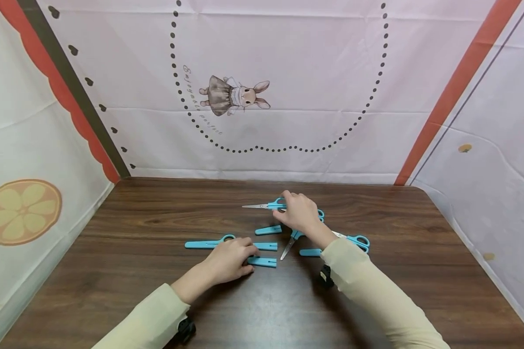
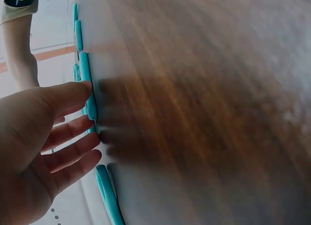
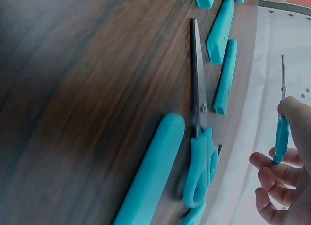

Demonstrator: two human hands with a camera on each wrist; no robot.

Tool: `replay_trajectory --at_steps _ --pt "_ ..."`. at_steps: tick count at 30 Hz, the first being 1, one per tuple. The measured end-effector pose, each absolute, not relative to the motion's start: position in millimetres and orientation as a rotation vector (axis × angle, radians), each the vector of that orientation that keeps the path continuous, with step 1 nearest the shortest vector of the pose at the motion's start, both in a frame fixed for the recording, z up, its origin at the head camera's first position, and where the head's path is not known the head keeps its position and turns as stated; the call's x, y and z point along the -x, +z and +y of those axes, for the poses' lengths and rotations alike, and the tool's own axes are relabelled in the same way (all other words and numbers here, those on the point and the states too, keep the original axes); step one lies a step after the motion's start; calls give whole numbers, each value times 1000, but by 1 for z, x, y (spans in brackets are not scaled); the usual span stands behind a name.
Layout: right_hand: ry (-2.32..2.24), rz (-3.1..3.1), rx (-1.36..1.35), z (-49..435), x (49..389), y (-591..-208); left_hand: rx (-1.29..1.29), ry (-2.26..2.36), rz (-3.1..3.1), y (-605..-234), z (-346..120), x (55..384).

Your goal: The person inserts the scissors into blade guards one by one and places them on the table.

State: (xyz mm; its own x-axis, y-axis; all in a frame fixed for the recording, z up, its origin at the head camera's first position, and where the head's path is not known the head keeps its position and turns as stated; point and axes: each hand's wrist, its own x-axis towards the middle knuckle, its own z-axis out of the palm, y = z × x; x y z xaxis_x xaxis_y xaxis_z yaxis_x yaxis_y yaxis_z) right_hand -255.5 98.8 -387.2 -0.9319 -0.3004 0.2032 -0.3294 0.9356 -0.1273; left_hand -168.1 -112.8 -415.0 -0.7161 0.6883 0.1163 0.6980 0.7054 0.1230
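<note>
Sleeves [image 1: 377, 286] foremost, right grip [image 1: 303, 212] holds scissors [image 1: 268, 206] crosswise, pointing left.

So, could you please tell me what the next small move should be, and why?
I'd probably have the right hand bring its scissors toward the blue sheath at the left hand, blades first: those blades are bare, the left hand is right by that sheath, and another pair nearby already sits sheathed.
</note>
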Motion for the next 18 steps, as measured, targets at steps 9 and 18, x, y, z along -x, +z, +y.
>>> replay_trajectory --at_steps 9,18 --pt "231 -2863 -501 119 243 -385 1154 -191 -2804 -417 -109 169" --pt "233 -2764 -554 133 229 -385 1136 -167 -2769 -420 -104 170"
